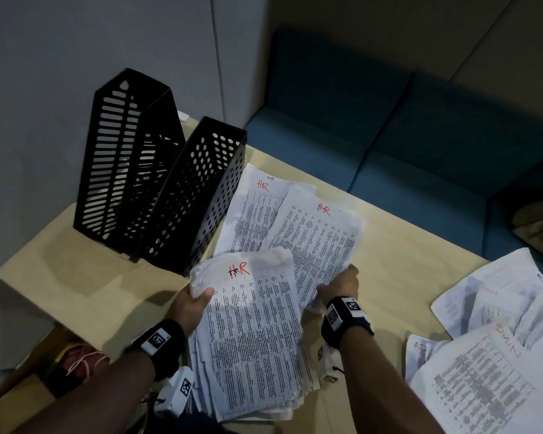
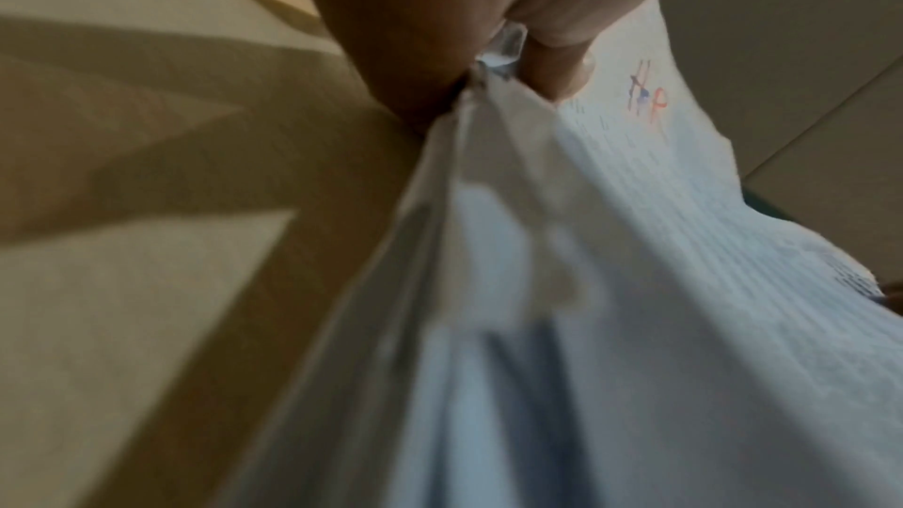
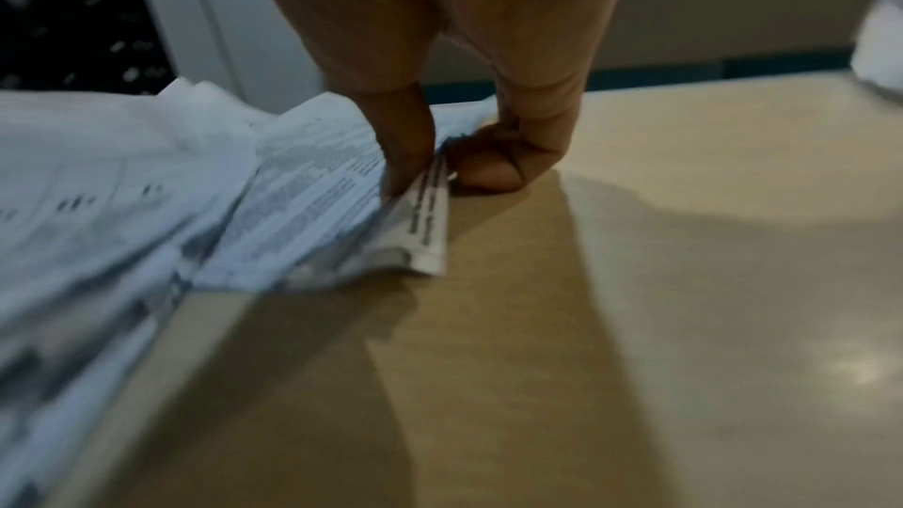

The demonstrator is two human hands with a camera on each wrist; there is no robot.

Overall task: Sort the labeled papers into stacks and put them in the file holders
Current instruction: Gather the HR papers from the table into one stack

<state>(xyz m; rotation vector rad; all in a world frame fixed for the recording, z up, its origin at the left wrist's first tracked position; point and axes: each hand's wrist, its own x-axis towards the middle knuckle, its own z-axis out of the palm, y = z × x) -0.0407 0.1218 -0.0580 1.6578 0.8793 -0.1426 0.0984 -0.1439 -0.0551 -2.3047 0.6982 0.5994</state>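
A person's left hand (image 1: 192, 303) pinches a limp, crumpled HR stack (image 1: 254, 336) at its top corner, held above the table (image 1: 398, 245); the right hand (image 1: 339, 286) pinches loose HR sheets (image 1: 314, 242) lying beyond. Such flimsy paper likely wants edge support. File holders (image 1: 157, 195) stand behind.

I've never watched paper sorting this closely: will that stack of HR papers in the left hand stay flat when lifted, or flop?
Probably flop: the HR stack already bends where the left hand grips its top corner, and its sheets fan apart at the lower edge. It looks thick, so likely heavy for one hand. Loose, unclipped sheets may slip; the right hand pinches another bundle.
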